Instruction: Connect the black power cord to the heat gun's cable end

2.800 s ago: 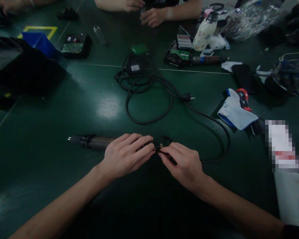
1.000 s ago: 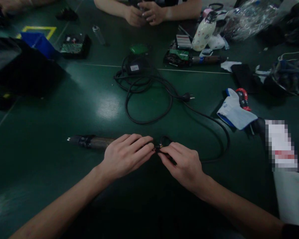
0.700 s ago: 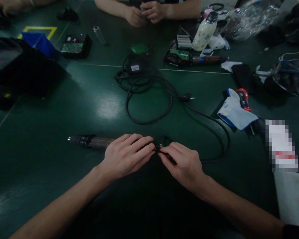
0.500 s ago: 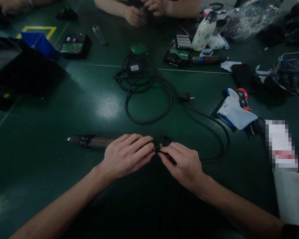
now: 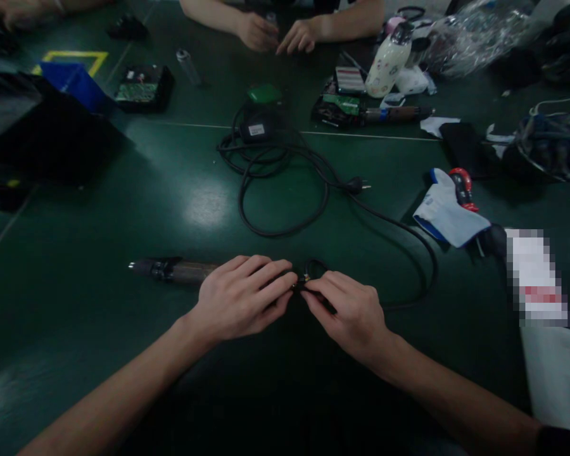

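- A dark green table (image 5: 83, 304) spreads across nearly the whole frame.
- A bulky black object (image 5: 61, 152) fills the upper left, its details lost in shadow.
- A black cord (image 5: 272, 235) lies coiled at upper centre, then curves down the right side toward the right hand, with a small loop just above the fingers.
- A long dark tool (image 5: 190, 272) lies flat at centre, its metal tip pointing left and its other end under the left hand.
- The left hand (image 5: 244, 297) lies over the tool, fingers close together; their undersides are hidden, so I cannot tell whether they grip it.
- The right hand (image 5: 349, 307), just right of centre, has its thumb and fingertips pinched together on a small dark part.
- A white and blue glove (image 5: 449, 215) rests at right.
- A patterned bottle (image 5: 388, 66) stands at upper right.
- The small dark part (image 5: 303, 287) sits at centre between both hands' fingertips, its shape unclear.
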### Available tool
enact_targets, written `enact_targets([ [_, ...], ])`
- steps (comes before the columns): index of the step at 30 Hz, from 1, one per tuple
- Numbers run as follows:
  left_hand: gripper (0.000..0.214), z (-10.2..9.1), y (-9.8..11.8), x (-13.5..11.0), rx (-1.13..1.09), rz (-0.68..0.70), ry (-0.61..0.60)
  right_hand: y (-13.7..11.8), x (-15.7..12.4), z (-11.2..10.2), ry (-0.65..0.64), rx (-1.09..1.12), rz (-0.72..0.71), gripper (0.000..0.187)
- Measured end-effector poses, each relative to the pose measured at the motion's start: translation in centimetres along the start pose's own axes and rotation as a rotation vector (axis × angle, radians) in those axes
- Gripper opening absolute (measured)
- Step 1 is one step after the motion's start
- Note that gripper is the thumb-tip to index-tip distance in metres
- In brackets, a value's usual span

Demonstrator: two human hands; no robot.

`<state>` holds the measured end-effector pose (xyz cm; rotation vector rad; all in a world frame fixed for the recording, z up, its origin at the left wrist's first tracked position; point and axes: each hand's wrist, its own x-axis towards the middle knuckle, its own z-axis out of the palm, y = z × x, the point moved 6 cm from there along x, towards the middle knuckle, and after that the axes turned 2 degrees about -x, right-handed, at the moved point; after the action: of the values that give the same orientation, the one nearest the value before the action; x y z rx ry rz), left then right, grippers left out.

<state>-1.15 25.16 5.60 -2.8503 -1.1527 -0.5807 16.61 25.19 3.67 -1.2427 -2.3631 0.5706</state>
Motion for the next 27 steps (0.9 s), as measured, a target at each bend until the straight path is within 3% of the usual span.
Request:
enact_targets([
  [5, 0.022, -0.02, -0.02, 0.12, 0.017, -0.002, 0.006, -0.03, -0.01, 0.0, 0.006, 0.0, -0.002, 0.014],
  [11, 0.031, -0.19, 0.08, 0.02, -0.012, -0.001, 0.001, 0.03, -0.03, 0.03, 0.005, 0.005, 0.01, 0.015],
  [16, 0.022, -0.15, 0.07, 0.03, 0.019, -0.002, 0.001, 0.01, -0.01, 0.0, -0.005, -0.001, 0.011, 0.015],
  [22, 0.03, -0.17, 0.04, 0.06, -0.002, 0.005, 0.012, -0.02, 0.04, -0.08, 0.0, 0.004, 0.008, 0.014],
  [27, 0.023, -0.08, 0.02, -0.02, 0.023, 0.003, 0.0, 0.16, -0.1, 0.18, -0.015, 0.006, 0.015, 0.015],
])
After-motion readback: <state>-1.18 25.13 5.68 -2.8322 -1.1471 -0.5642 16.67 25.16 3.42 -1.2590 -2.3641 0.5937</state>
